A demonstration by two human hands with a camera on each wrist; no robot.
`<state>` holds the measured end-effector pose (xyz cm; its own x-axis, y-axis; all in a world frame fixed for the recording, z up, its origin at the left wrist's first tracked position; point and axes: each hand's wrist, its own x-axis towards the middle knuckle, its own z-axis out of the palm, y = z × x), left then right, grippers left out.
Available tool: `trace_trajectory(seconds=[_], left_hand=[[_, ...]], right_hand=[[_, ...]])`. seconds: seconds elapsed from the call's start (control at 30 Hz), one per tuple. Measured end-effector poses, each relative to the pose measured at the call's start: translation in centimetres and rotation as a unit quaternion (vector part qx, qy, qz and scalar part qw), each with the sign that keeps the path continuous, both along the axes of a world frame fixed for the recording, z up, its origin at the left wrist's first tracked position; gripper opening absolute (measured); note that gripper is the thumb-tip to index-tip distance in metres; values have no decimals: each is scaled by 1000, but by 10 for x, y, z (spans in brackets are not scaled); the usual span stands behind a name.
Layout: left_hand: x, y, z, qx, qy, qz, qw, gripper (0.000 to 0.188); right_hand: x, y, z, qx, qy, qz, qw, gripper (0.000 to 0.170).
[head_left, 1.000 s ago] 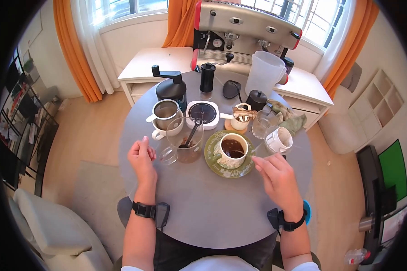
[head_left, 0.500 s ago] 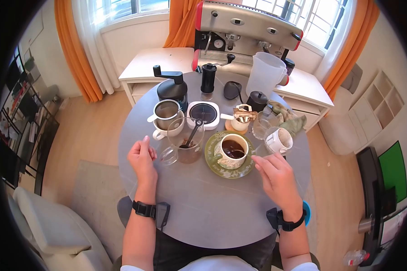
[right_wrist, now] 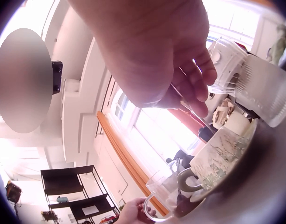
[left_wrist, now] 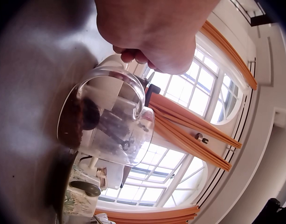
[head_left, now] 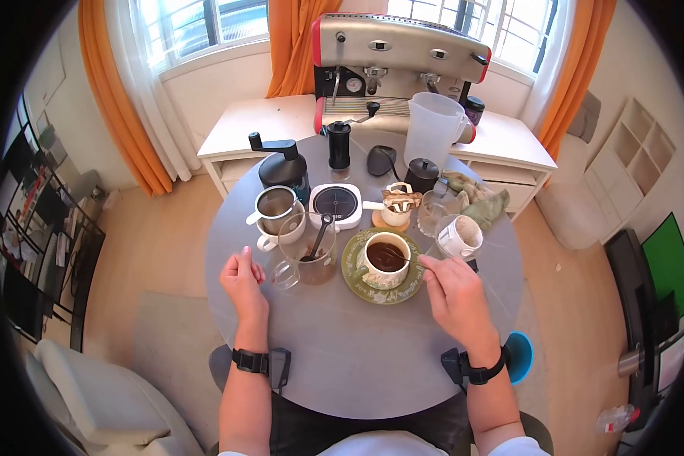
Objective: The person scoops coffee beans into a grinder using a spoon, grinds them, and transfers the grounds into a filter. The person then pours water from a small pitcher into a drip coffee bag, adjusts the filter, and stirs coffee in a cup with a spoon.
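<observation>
My right hand (head_left: 457, 298) pinches the thin handle of a metal spoon (right_wrist: 206, 123). The spoon slants over the right rim into a patterned cup (head_left: 378, 280) of dark coffee, where its lower end is hidden. Beneath the cup lies a green saucer (head_left: 391, 298) with pale lettering. Loosely curled, my left hand (head_left: 243, 287) holds nothing and rests on the left of the table, beside the handle of a glass mug (left_wrist: 122, 156). Inside that mug are a black scoop (head_left: 319, 237) and some brown grounds.
Behind the mug stand a white cup with a strainer (head_left: 275, 204) and a hand grinder (head_left: 285, 171). A white scale (head_left: 336, 205), drip-bag cup (head_left: 395, 214), tilted white cup (head_left: 460, 235), cloth (head_left: 485, 207) and plastic pitcher (head_left: 433, 133) fill the back and right of the table.
The head view has tilted upward a little. The spoon's handle has shifted slightly at the cup's rim with my right hand still pinching it. My left hand keeps its pose.
</observation>
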<state>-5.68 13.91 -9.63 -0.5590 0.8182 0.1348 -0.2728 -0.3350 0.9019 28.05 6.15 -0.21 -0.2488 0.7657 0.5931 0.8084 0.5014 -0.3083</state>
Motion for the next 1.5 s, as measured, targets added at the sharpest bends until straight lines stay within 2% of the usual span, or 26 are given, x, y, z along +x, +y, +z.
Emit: trace_trajectory(seconds=[0.07,0.1,0.17,0.3,0.4,0.47,0.5,0.57,0.63,0.67,0.77,0.9,0.97,1.13,1.2,1.23,1.27,1.33,1.4,1.43,1.5], left_hand=[[0,0,0,-2,3,-1,1000,44],[0,0,0,-4,5,1,1000,44],[-1,-1,-1,-3,5,2,1000,44],[-1,-1,0,-8,8,11,1000,45],[-5,2,-7,3,23,12,1000,45],[-2,0,-3,2,29,15,999,45],[-1,0,-2,0,33,20,999,45],[-1,-1,-3,0,34,32,999,45],[-2,-2,-1,1,37,45,998,45],[-1,-3,1,16,36,61,997,45],[-3,-4,1,42,56,93,993,45],[2,-8,-2,73,121,124,982,42],[4,-12,0,97,136,128,978,41],[18,-24,16,176,158,142,961,28],[37,-40,37,164,290,105,937,13],[47,-45,49,177,384,72,903,12],[59,-50,61,187,474,38,860,20],[90,-57,83,143,534,-135,822,29],[115,-59,95,83,594,-253,759,33],[122,-58,94,79,595,-250,759,33],[132,-51,87,106,596,-300,737,31]], right_hand=[[-4,-6,5,-34,69,-8,997,18],[-4,-7,5,-35,72,-10,997,18],[-4,-9,5,-101,96,20,990,18],[-3,-3,-4,-117,143,64,981,21],[-2,-2,-7,-173,192,83,963,24],[-1,-8,0,-225,261,130,930,25],[1,-10,2,-225,262,130,929,25],[10,-15,3,-256,331,193,887,24],[31,-17,4,-245,368,121,889,21],[40,-12,3,-180,426,77,883,21],[71,24,1,-24,580,-6,815,37],[110,79,-44,17,600,-60,797,41],[116,90,-63,11,668,-87,739,39],[117,91,-79,-25,669,-100,736,35],[116,92,-80,-27,670,-89,736,34],[117,92,-82,-29,659,-91,746,33],[118,92,-83,-31,648,-92,755,32],[119,91,-83,-36,642,-97,760,32],[117,92,-84,-44,636,-95,764,32],[117,92,-83,-43,631,-109,767,32],[116,93,-83,-44,628,-120,768,31]])
